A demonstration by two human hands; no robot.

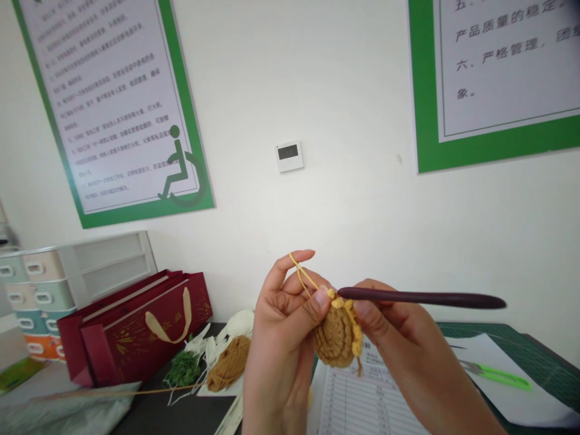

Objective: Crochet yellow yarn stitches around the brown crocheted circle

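Note:
My left hand [294,308] pinches the upper edge of a round brown crochet piece [334,338], thumb in front. Yellow yarn [302,273] loops over its raised index finger and runs down to the piece. Yellow stitches [356,329] line the top and right edge of the brown disc. A crochet hook [421,298] with a dark purple handle lies across my right hand [385,314], its tip end at the yellow stitches. The right thumb presses on the piece's right edge. The hook's metal tip is too small to make out.
Brown yarn [230,364] and green yarn [182,368] lie left on the dark table, beside a red gift bag [145,329] and drawer boxes [45,296]. Printed sheets [362,399] lie below my hands. Right, a green-handled tool [498,376] rests on white paper over a green mat [480,331].

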